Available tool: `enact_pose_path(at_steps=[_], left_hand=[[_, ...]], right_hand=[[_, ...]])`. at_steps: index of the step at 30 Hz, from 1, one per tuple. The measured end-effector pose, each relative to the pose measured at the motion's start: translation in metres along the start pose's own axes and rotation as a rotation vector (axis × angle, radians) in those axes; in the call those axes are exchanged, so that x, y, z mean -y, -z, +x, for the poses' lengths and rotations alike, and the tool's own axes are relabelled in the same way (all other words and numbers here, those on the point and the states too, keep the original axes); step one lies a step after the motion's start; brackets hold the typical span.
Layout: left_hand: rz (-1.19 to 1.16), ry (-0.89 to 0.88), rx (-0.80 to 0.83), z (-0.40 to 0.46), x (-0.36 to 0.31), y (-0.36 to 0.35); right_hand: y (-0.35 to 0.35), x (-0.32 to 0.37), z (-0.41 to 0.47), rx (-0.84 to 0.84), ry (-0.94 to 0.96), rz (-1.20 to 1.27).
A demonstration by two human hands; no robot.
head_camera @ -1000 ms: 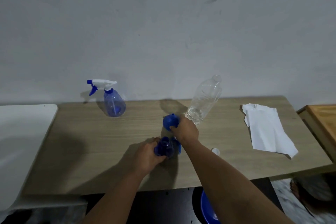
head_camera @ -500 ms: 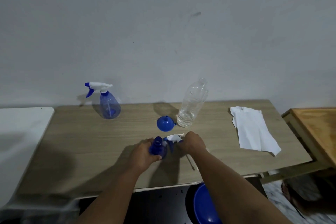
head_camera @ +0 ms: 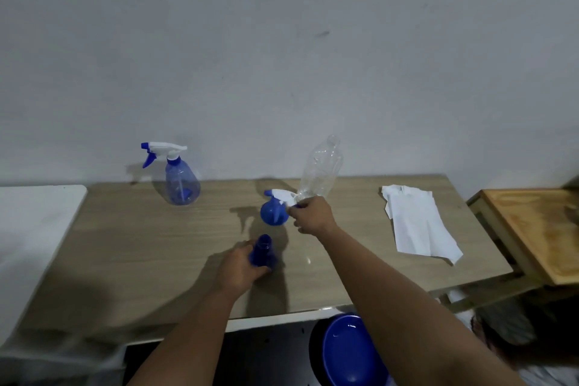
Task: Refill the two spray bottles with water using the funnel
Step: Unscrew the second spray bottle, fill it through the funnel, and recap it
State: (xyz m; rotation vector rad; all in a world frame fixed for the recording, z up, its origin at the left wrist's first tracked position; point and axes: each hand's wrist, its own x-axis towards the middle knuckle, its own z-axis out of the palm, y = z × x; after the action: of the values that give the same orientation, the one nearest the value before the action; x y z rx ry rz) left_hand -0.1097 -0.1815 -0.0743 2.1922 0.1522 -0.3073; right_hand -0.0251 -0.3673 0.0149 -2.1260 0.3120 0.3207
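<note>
My left hand (head_camera: 239, 269) grips a blue spray bottle (head_camera: 262, 250) that stands near the table's front, its neck uncovered. My right hand (head_camera: 311, 215) holds that bottle's white-and-blue trigger head (head_camera: 282, 196) lifted above the table, over the blue funnel (head_camera: 273, 213). The funnel lies on the table just behind the open bottle. A second blue spray bottle (head_camera: 181, 180) with its trigger head on stands at the back left. A clear plastic bottle (head_camera: 321, 172) stands at the back, right behind my right hand.
White paper towels (head_camera: 416, 222) lie on the right of the wooden table (head_camera: 141, 247). A wooden board (head_camera: 539, 229) sits on a stand at far right. A white surface (head_camera: 34, 216) adjoins on the left. A blue basin (head_camera: 347, 351) sits below the front edge.
My right hand has lifted the trigger head off the near bottle and carried it back and up, over the funnel. My left hand stays on the bottle.
</note>
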Motion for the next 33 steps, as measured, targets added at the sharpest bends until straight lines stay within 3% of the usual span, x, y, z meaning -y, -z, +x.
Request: enact_pose_path(at_steps=[5, 13, 25, 33], left_hand=[[-0.038, 0.048, 0.006, -0.002, -0.01, -0.004], [-0.027, 0.062, -0.001, -0.004, -0.013, -0.001], [-0.077, 0.124, -0.02, -0.003, -0.007, -0.005], [-0.098, 0.114, -0.001, -0.003, -0.006, -0.005]], right_hand=[[0.011, 0.048, -0.02, 0.085, 0.147, 0.4], [-0.017, 0.037, -0.038, 0.076, 0.265, 0.563], [-0.051, -0.044, -0.058, 0.174, 0.294, 0.359], [-0.056, -0.052, -0.056, 0.161, 0.31, 0.335]])
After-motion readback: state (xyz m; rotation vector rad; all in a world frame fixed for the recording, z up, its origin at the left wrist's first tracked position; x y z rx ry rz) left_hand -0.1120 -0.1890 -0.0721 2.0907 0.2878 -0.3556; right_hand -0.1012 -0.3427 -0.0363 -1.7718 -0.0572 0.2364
